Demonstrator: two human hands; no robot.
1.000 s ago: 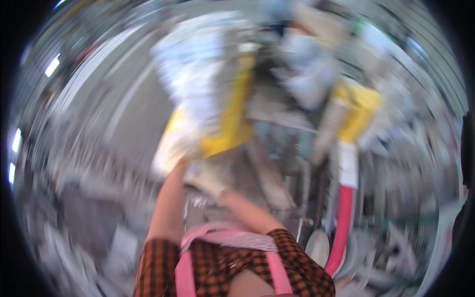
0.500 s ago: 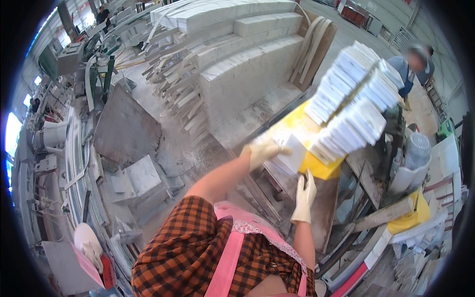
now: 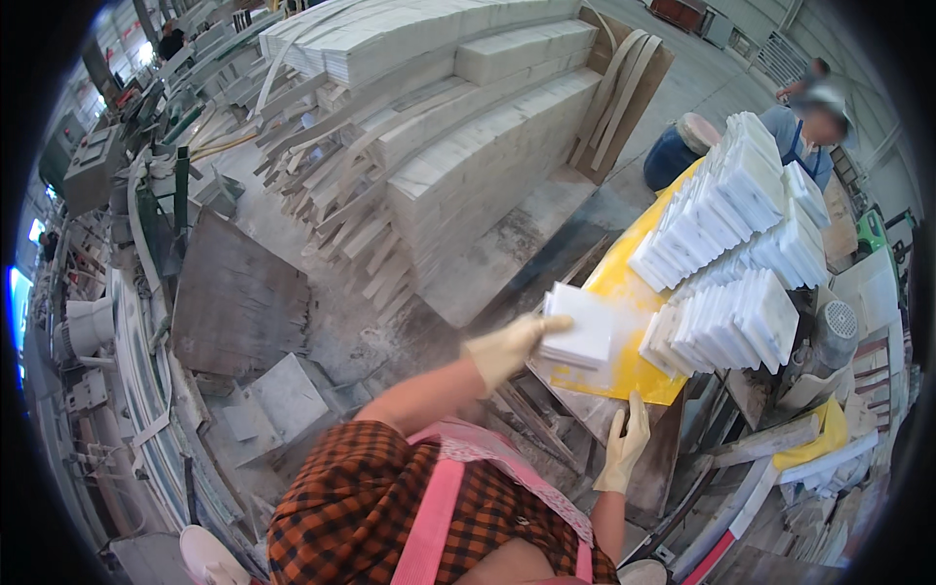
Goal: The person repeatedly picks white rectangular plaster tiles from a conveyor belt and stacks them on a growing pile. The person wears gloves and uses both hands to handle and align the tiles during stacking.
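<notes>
My left hand (image 3: 515,349), in a cream glove and slightly blurred, grips the left edge of a small stack of square white stone tiles (image 3: 590,331), thumb on top. Its other fingers are mostly hidden. The stack is at the near left part of a yellow sheet (image 3: 624,261) spread over a bench. Beside the sheet's near edge, my gloved right hand (image 3: 624,447) has its fingers stretched out and apart, holding nothing. Right of the held stack, a row of tiles (image 3: 726,320) leans on edge, with more rows (image 3: 717,200) behind.
Long pale stone slabs (image 3: 487,146) are piled beyond the bench. A blue drum (image 3: 673,156) stands past the tile rows, near a person (image 3: 795,136) in blue. To the right are a grey cylindrical pump (image 3: 835,336) and a yellow cloth (image 3: 819,434). A brown board (image 3: 239,297) lies left.
The view has shifted, so the bench appears lower. My right hand has drawn away from the tile corner, toward me. My left hand still holds the tiles.
</notes>
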